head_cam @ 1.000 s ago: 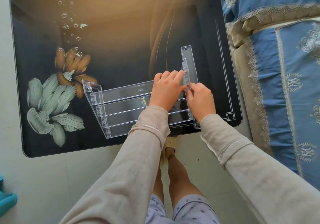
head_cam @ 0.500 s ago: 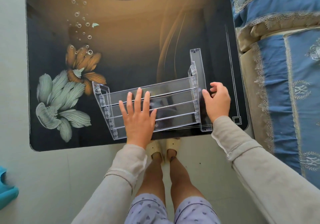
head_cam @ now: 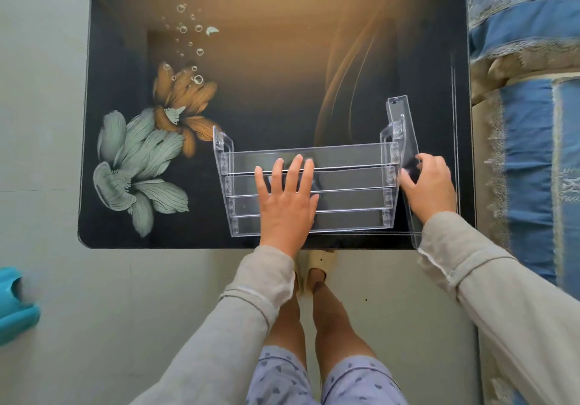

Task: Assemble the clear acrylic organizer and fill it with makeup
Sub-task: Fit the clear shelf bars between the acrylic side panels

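Clear acrylic organizer (head_cam: 345, 160) sits on the near edge of the dark flower-print bench (head_cam: 282, 69), tiers facing up. Left hand (head_cam: 287, 203) lies flat w/ fingers spread across the middle tiers, not gripping anything. Right hand (head_cam: 428, 185) curls around a loose clear side panel (head_cam: 400, 112) just beside the organizer's right end.

Clear acrylic organizer (head_cam: 342, 181), partly assembled, on the table's near edge.
You see four stepped tiers joined to two side panels; a loose clear panel (head_cam: 406, 141) lies against its right side.
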Available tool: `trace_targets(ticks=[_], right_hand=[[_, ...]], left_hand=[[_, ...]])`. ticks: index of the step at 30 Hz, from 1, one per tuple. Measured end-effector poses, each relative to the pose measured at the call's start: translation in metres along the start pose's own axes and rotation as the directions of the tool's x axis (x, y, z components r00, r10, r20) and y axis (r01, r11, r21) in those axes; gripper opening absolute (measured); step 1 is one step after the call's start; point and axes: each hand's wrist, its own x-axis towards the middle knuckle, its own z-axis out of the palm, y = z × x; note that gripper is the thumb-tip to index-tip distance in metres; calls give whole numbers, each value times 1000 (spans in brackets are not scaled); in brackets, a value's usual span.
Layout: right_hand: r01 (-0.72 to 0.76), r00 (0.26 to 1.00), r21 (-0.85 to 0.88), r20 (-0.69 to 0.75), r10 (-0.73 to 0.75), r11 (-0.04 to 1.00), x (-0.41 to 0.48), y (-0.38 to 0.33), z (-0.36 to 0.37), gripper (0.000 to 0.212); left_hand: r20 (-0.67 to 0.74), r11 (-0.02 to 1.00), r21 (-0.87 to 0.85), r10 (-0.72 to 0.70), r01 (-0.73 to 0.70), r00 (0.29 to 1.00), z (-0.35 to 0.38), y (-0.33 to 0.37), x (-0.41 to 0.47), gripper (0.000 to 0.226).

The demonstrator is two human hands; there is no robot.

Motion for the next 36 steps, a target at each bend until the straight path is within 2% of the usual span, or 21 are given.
trace_targets(ticks=[4,6,9,11,13,14,17,20,23,25,28,32,36], right_hand=[[-36,998,-101,-46,31,994,-5,4,0,43],[-48,998,-97,-40,44,994,-6,4,1,44],[-143,986,95,-75,150,985,-3,0,-7,46],[-125,978,218,-140,158,968,-4,-3,-19,48],[-33,971,230,-224,86,973,-8,-8,-35,52],[32,965,206,-262,24,978,-12,-11,-42,54],[271,914,49,-328,-241,961,-29,-32,-58,58],[482,839,-77,-245,-486,873,-45,-68,-53,58],[657,743,-94,-89,-663,748,-52,-105,-34,57],[699,709,-99,-28,-704,708,-50,-122,-22,54],[687,721,-135,9,-693,714,-39,-135,-7,51],[693,716,-157,39,-697,704,-30,-142,2,50],[701,709,-164,60,-702,694,-28,-145,6,50]], left_hand=[[55,998,-38,57,-55,997,-2,1,3,56],[98,994,-102,60,-50,993,-4,-1,4,55],[86,957,-289,3,22,996,-15,-5,2,51],[-5,905,-422,-72,64,997,-26,-13,-1,45],[-119,865,-489,-190,109,975,-31,-26,-5,40],[-132,837,-523,-265,160,955,-32,-34,-5,39],[-43,683,-644,-482,344,875,-39,-53,0,43],[83,506,-741,-583,442,808,-43,-69,13,50],[254,317,-817,-553,482,793,-42,-79,25,53],[333,202,-851,-504,484,797,-41,-83,32,54],[373,121,-873,-458,473,807,-38,-86,36,53],[366,89,-889,-450,448,815,-34,-87,36,46],[353,101,-893,-445,438,823,-32,-87,36,45]])
